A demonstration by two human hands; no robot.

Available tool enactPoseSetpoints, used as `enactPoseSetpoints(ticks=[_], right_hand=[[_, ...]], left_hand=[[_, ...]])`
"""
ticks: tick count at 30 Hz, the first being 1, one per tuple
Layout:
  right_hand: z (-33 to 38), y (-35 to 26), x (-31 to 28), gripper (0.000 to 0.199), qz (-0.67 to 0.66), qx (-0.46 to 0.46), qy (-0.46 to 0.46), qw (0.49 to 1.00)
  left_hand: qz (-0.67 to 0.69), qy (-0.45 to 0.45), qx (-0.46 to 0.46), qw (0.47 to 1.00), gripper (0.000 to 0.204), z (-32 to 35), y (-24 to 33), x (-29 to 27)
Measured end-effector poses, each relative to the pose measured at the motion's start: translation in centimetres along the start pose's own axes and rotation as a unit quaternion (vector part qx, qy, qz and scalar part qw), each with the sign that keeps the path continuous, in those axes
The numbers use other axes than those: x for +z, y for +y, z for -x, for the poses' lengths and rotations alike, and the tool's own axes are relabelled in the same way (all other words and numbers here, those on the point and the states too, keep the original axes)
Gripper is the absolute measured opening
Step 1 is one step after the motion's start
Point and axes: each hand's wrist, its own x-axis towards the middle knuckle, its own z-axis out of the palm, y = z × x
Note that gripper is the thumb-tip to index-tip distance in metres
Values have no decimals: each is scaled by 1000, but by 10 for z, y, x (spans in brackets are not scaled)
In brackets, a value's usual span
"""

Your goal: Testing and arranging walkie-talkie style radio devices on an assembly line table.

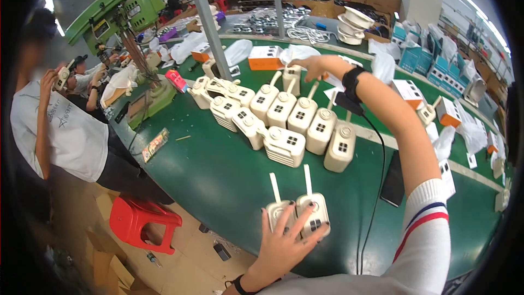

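My left hand (285, 243) lies with spread fingers over the tops of two cream boxy devices, a left one (277, 213) and a right one (314, 216). Each has a round knob and a thin upright strip; dark square panes show on the right one. My right hand (312, 69) reaches across the bench, fingers apart, at the top of a cream device (291, 83) in the far row. Whether its fingertips press on that device is hard to make out. Several similar devices, such as one upright (339, 147) and one with slatted sides (284, 146), stand grouped between my hands.
A green drill press (155, 90) stands at left beside a metal post (210, 27). A black cable (376, 202) runs down from my right wrist, past a dark flat phone-like slab (393, 180). Orange-and-white boxes (265, 57) line the back. A person (65, 131) stands left, near a red stool (139, 221).
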Motion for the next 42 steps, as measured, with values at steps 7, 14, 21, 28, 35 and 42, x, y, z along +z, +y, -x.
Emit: enactPoseSetpoints(ticks=[7,14,21,28,35,42], right_hand=[[-60,52,46,51,-39,-168,122,978],[22,51,41,28,-196,-30,122,972],[172,49,22,25,-108,-74,369,920],[380,-68,116,26,-131,53,220,965],[441,-124,218,29,-137,140,257,946],[434,-139,265,36,-70,180,378,905]], left_hand=[[36,-8,0,999,40,-6,-4,1],[33,-2,29,999,40,-4,-1,1],[50,-6,22,998,36,-2,-1,-3],[109,-21,118,987,38,-9,24,10],[112,-34,143,983,44,-1,58,13],[98,47,119,987,49,10,61,16]])
